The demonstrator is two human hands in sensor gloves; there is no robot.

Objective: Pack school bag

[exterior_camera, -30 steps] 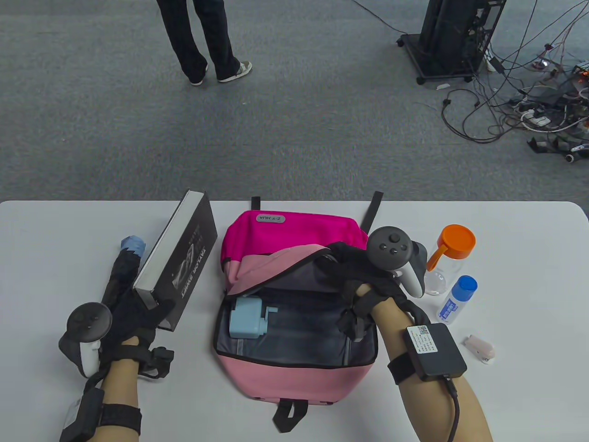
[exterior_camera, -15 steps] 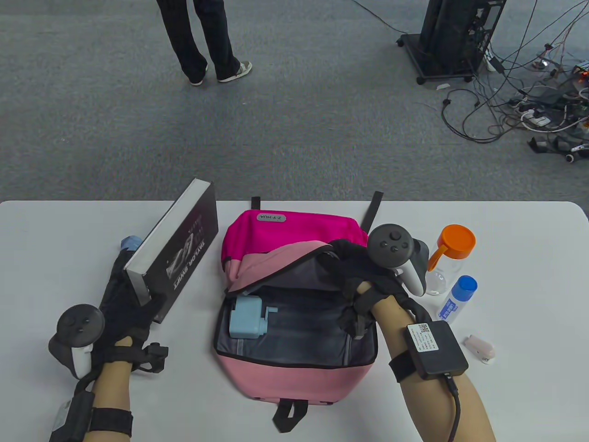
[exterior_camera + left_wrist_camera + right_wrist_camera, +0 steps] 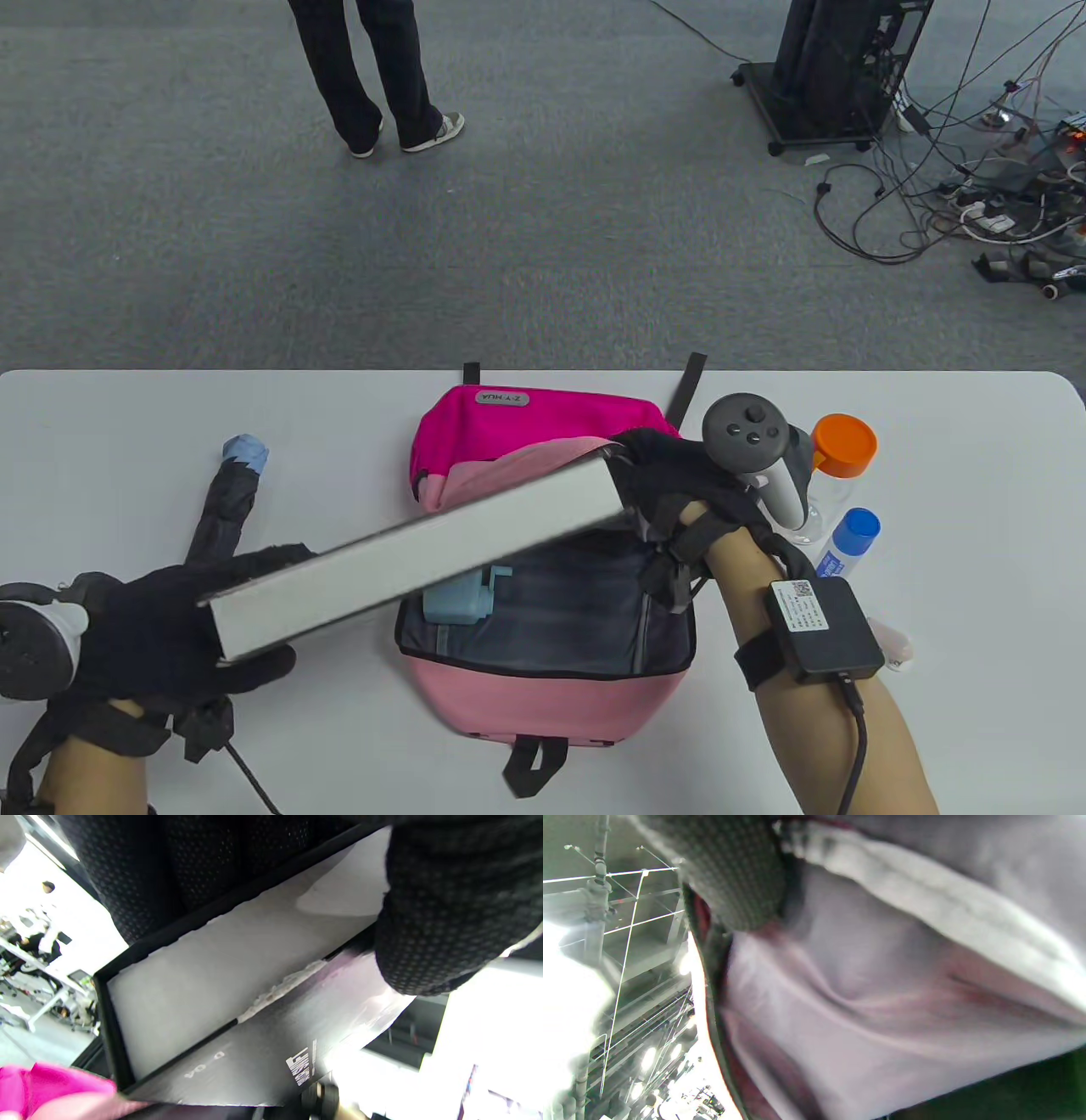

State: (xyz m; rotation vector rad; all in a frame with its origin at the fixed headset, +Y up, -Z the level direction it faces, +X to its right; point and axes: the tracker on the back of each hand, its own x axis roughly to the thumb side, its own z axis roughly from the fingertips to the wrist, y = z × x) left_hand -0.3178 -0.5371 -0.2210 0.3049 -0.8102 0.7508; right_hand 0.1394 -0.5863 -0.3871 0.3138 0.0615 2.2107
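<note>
A pink backpack (image 3: 543, 688) lies open on the white table, with a light blue box (image 3: 450, 598) inside. My left hand (image 3: 161, 632) grips one end of a thick black book (image 3: 416, 556), page edges up, and holds it level across the bag's opening. The left wrist view shows the book (image 3: 237, 1014) with gloved fingers (image 3: 449, 912) around it. My right hand (image 3: 679, 488) grips the pink flap of the bag (image 3: 509, 471) and holds it raised. The right wrist view shows the flap's lining (image 3: 865, 1001) under a gloved finger (image 3: 734, 874).
A folded black umbrella (image 3: 225, 501) with a blue tip lies at the left. A clear bottle with an orange lid (image 3: 840, 446), a blue-capped bottle (image 3: 848, 539) and a small pink object (image 3: 895, 645) stand right of the bag. A person stands on the carpet beyond the table.
My left hand has swung the book from upright beside the umbrella to level over the bag's opening. My right hand has shifted slightly up and right, still holding the flap.
</note>
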